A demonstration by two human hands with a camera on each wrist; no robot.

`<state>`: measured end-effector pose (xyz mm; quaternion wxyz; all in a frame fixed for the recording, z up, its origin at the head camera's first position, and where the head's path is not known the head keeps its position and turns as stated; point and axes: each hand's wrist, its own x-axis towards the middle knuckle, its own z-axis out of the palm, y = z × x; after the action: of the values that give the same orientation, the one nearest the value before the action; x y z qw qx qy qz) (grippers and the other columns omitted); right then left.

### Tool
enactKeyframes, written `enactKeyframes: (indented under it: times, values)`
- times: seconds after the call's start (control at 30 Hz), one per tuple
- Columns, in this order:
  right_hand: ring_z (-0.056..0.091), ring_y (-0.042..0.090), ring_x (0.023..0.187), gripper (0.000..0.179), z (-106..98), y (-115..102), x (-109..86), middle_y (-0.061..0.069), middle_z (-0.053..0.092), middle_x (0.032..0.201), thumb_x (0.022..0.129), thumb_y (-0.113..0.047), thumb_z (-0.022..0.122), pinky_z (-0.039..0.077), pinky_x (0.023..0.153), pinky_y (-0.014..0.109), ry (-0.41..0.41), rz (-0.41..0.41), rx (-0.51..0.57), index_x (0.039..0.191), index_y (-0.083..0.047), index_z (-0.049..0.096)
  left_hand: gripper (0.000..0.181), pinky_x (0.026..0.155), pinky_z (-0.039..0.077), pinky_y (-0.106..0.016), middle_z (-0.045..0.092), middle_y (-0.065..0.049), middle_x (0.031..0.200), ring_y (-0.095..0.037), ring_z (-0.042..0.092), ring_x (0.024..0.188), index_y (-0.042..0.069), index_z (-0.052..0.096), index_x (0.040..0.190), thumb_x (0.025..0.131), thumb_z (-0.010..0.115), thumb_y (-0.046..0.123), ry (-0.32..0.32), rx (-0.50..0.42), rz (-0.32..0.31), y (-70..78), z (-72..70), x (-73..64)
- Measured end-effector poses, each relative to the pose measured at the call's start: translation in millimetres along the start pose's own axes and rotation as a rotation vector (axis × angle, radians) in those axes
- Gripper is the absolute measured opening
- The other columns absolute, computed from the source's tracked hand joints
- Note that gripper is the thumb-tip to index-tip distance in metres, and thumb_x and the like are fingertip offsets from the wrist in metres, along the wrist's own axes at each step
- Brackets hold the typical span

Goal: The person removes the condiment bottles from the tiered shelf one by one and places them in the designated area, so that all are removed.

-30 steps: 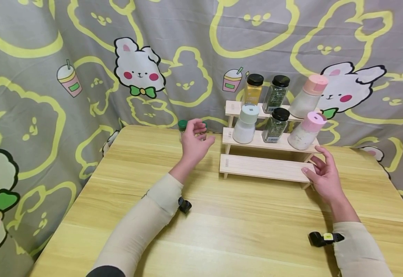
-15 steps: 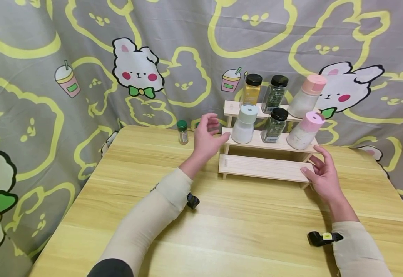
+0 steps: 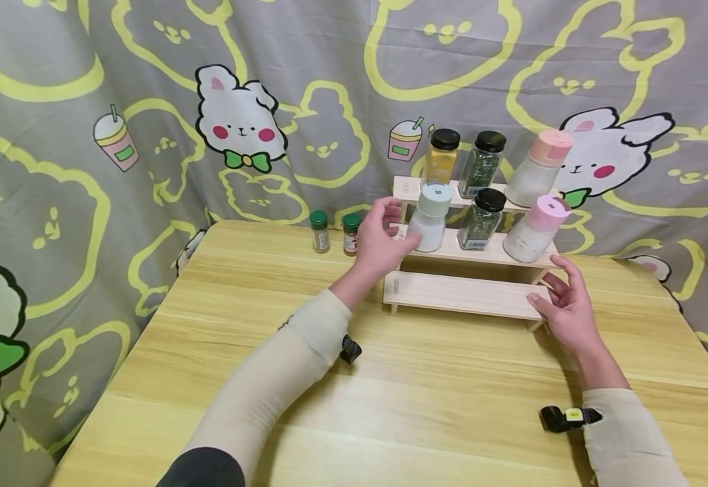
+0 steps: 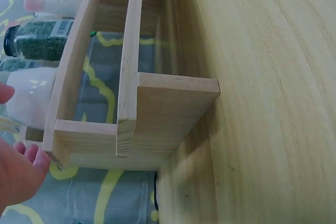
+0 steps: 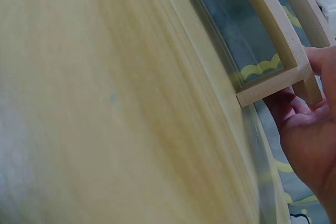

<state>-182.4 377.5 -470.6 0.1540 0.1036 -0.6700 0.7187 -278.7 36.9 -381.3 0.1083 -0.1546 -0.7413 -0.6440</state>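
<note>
A three-tier wooden spice rack stands on the table. My left hand reaches the left end of its middle tier, beside a white seasoning jar with a mint cap. The thumb overlaps the jar's lower front in the head view, and in the left wrist view the fingers are apart from the jar, near the shelf end. My right hand grips the rack's right end, thumb on the bottom tier. Also on the middle tier are a black-capped herb jar and a pink-capped jar.
On the top tier stand a yellow spice jar, another herb jar and a peach-capped jar. Two small green-capped bottles, one a grey-labelled bottle, the other a red-labelled bottle, stand left of the rack. A patterned curtain hangs behind.
My left hand has moved right, away from the small green-capped bottles, to the mint-capped jar on the rack. Both small bottles have come into sight. The right hand keeps its place.
</note>
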Motion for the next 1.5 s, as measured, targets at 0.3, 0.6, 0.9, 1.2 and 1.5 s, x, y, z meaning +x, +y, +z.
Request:
enactKeyframes:
  times: [0.3,0.6,0.9,1.2,1.5]
  values:
    - [0.064,0.015,0.105,0.08,1,-1,0.3,0.004,0.062,0.124,0.085,0.03,0.051,0.055,0.077,0.019,-0.007,0.001,0.023,0.151,-0.012,0.036,0.063,0.094,0.052,-0.037,0.06,-0.009,0.118,-0.025,0.058,0.11,0.006,0.053,0.13,0.076,0.086,0.007,-0.037,0.051,0.008,0.9,7.0,2.3]
    - [0.064,0.014,0.104,0.08,1,-3,1.8,0.003,0.062,0.124,0.085,0.029,0.052,0.055,0.076,0.019,-0.002,0.015,0.01,0.151,-0.013,0.035,0.066,0.09,0.051,-0.024,0.058,-0.002,0.118,-0.013,0.056,0.106,0.011,0.052,0.132,0.076,0.087,0.01,-0.063,0.094,0.009,5.6,14.1,3.3]
    - [0.065,0.015,0.104,0.08,2,-3,0.9,0.003,0.062,0.124,0.085,0.029,0.052,0.055,0.076,0.019,-0.004,0.017,0.015,0.151,-0.013,0.035,0.07,0.091,0.05,-0.026,0.057,0.0,0.12,-0.012,0.055,0.107,0.014,0.051,0.135,0.076,0.089,0.015,-0.064,0.158,0.011,6.4,17.7,2.4]
    - [0.065,0.016,0.103,0.078,2,-2,0.0,0.011,0.061,0.126,0.085,0.03,0.051,0.055,0.077,0.02,-0.01,0.003,0.048,0.15,-0.011,0.036,0.073,0.089,0.05,-0.029,0.057,0.001,0.121,-0.013,0.056,0.105,0.016,0.05,0.135,0.074,0.091,0.018,-0.058,0.189,0.011,5.6,20.7,2.7]
    - [0.065,0.016,0.103,0.078,3,-2,-1.1,0.013,0.061,0.126,0.085,0.029,0.052,0.055,0.077,0.02,0.005,0.004,0.043,0.15,-0.01,0.036,0.073,0.09,0.05,-0.029,0.058,0.0,0.12,-0.013,0.056,0.106,0.015,0.049,0.134,0.075,0.09,0.019,-0.044,0.211,0.031,2.6,22.6,2.1]
